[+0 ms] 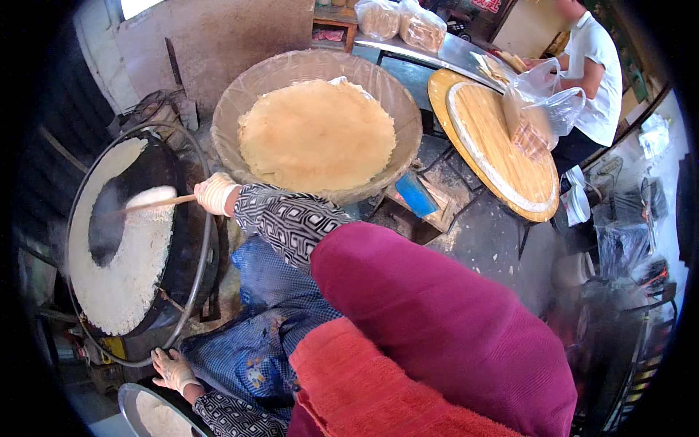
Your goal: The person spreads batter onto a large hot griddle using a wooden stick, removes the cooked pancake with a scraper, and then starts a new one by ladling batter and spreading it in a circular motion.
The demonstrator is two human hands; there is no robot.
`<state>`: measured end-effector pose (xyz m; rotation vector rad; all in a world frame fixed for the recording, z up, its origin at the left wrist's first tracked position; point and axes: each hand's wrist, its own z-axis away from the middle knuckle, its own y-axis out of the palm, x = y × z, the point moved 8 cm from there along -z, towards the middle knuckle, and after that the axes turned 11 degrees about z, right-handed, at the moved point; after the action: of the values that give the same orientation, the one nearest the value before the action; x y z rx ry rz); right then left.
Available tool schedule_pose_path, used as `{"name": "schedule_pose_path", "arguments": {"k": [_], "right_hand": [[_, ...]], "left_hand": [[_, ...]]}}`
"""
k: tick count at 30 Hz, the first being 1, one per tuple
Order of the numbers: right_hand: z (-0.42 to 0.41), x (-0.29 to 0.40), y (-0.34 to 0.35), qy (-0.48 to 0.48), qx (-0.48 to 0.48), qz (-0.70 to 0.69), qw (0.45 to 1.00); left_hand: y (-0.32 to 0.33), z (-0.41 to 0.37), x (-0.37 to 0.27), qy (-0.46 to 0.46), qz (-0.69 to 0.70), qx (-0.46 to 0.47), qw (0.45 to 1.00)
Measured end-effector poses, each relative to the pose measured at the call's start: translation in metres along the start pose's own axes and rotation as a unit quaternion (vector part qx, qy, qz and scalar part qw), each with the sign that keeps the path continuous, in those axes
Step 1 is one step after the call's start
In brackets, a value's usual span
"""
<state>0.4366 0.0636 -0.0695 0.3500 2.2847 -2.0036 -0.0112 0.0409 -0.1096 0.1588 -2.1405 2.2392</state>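
My right hand (216, 194), in a pale glove or wrapping, grips a thin wooden stick (177, 200) that reaches over a round dark griddle (112, 218). Pale batter (117, 295) lies on the griddle in a broad curved band, with a thicker pale mass (150, 198) beside the stick. My left hand (175, 371), also covered, has its fingers apart at the lower edge of the metal ring (206, 240) around the griddle; whether it touches the ring is unclear. Below it is a metal basin (126, 394) holding pale batter or flour (158, 415).
A large plastic-lined basket (229, 131) holds a pile of thin round flatbreads (317, 136). At right are a round wooden board (445, 87), a blue dustpan-like object (416, 194) and a metal counter (456, 52) with bagged flatbreads (423, 27). A person (592, 76) in white stands there.
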Motion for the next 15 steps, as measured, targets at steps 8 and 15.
{"name": "schedule_pose_path", "arguments": {"k": [8,15], "right_hand": [[0.017,0.001,-0.001,0.007,0.019,-0.049,0.999],[0.020,0.035,-0.033,-0.049,0.029,-0.095,0.994]], "left_hand": [[-0.001,-0.014,0.015,-0.042,0.002,0.023,0.999],[-0.030,0.021,-0.031,0.128,0.117,-0.092,0.981]]}}
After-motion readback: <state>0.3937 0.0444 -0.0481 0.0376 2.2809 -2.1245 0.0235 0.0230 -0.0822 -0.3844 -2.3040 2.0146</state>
